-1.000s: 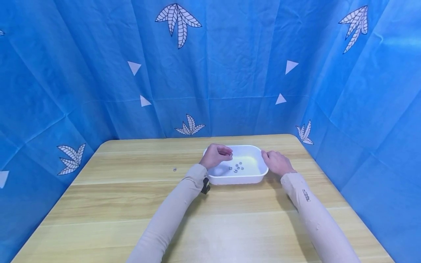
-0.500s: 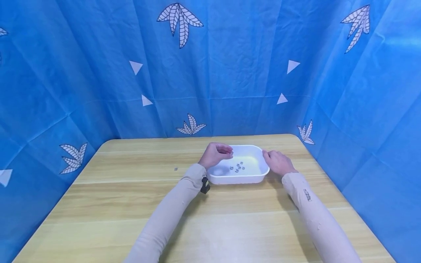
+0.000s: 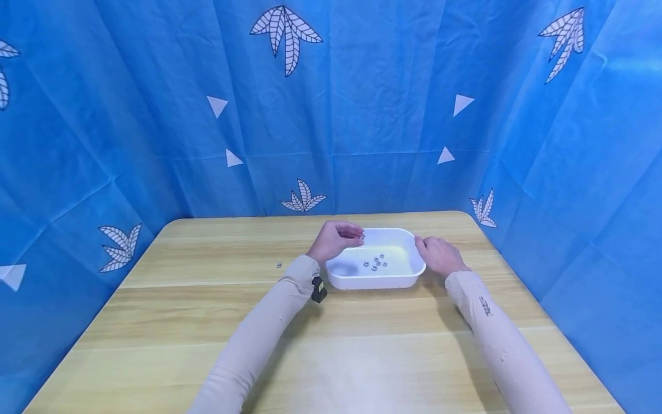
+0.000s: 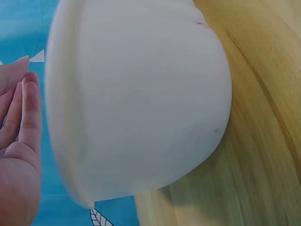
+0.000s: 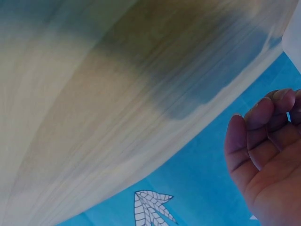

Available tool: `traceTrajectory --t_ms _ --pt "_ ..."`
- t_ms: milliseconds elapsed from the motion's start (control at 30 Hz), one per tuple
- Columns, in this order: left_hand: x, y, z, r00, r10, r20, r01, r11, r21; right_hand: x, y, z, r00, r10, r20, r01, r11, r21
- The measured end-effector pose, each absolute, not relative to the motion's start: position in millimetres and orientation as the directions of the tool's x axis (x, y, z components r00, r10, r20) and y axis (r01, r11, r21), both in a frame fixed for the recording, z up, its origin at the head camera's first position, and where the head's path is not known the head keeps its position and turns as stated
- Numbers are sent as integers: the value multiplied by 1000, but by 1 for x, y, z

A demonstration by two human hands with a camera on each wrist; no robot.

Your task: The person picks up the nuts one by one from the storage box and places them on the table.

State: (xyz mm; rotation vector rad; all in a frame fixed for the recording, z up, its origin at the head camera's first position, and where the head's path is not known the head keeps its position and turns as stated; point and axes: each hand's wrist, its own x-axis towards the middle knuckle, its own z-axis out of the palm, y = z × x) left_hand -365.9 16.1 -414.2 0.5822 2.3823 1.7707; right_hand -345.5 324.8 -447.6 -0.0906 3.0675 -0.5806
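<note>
A white rectangular tray [image 3: 372, 282] stands on the wooden table, with several small silvery nuts [image 3: 374, 268] on its floor. My left hand [image 3: 336, 240] is over the tray's left end, thumb and fingertips together. A small shiny nut [image 3: 362, 236] shows at those fingertips in the head view. From the left wrist, the outer wall of the tray [image 4: 146, 103] fills the middle, and the pinching fingers [image 4: 30, 106] are at the left edge. My right hand [image 3: 438, 255] grips the tray's right rim, thumb on top, while its curled fingers [image 5: 258, 117] appear in the right wrist view.
One more small nut [image 3: 279, 265] lies on the table [image 3: 217, 322] left of the tray. A black wrist device [image 3: 318, 289] sits under the left cuff. Blue patterned cloth [image 3: 362, 115] hangs along the back and sides, close to the table's edges.
My left hand has shifted slightly left and up relative to the tray, still pinching a nut at its fingertips. The right hand keeps its hold on the rim. The head view has turned slightly.
</note>
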Motion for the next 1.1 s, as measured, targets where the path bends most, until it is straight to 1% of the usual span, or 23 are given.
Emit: traceTrajectory --t_ms 600,1100 --pt "-361 -9 -407 -928 340 154 226 184 956 -348 324 -447 -998 -62 -10 -54 929 -365" --pt "-360 -45 -413 -945 275 175 234 200 951 -347 326 -449 -998 -67 -14 -57 929 -367"
